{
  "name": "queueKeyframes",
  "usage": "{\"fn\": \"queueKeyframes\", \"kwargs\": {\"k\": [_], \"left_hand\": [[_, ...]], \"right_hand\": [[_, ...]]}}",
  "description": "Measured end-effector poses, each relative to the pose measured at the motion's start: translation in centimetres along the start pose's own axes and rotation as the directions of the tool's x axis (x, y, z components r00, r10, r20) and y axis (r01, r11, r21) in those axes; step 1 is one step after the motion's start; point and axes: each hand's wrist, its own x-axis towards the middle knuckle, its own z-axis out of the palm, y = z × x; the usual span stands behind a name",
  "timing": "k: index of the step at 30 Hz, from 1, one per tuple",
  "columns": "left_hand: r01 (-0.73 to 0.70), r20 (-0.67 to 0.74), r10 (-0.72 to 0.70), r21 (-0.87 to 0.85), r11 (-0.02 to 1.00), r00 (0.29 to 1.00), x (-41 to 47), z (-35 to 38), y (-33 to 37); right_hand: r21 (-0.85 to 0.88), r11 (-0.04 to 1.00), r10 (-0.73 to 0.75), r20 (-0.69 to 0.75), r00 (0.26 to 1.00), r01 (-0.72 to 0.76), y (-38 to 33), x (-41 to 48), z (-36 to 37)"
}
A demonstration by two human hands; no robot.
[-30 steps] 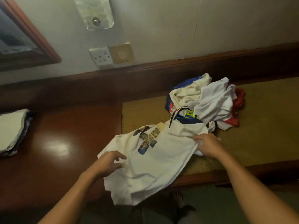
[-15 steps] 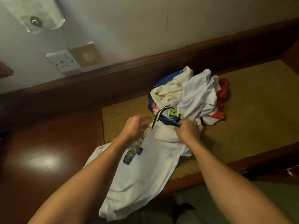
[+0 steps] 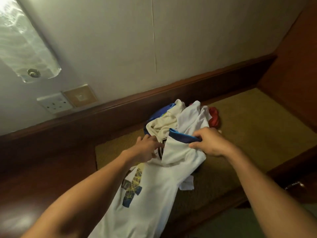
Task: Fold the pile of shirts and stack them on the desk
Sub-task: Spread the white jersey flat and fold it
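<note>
Merely blurred print (image 3: 132, 187) on white shirt (image 3: 154, 203).

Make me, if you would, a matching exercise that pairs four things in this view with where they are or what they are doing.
Things:
1. right hand
2. left hand
3. red garment
4. wall socket

Descriptions:
A. on the wall, far left
B. pinching the blue collar
C. at the far right edge of the shirt pile
D. reaching to the striped cloth left of the collar

Pairs: 1-B; 2-D; 3-C; 4-A
</note>
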Motion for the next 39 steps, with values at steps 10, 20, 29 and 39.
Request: {"fn": "queueKeyframes", "kwargs": {"k": [10, 20, 29, 39], "left_hand": [[-0.125, -0.173, 0.149, 0.145, 0.982, 0.974, 1.3, 2.0, -0.9], [-0.194, -0.299, 0.286, 0.3, 0.934, 0.91, 3.0, 3.6, -2.2], [-0.274, -0.309, 0.208, -0.189, 0.943, 0.928, -10.1, -8.0, -6.4], [-0.016, -0.514, 0.021, 0.013, 1.0, 0.858, -28.9, -12.1, -12.7]], "right_hand": [[-0.027, 0.995, 0.089, -0.162, 0.983, -0.095, 3.3, 1.2, 12.2], [-0.226, 0.974, -0.067, -0.388, 0.919, -0.025, 3.4, 2.4, 18.6], [0.399, 0.895, -0.123, -0.208, 0.97, 0.199, -5.8, -2.1, 2.5], [0.278, 0.867, -0.273, -0.428, 0.862, 0.413, -22.5, -9.7, -0.6]]}}
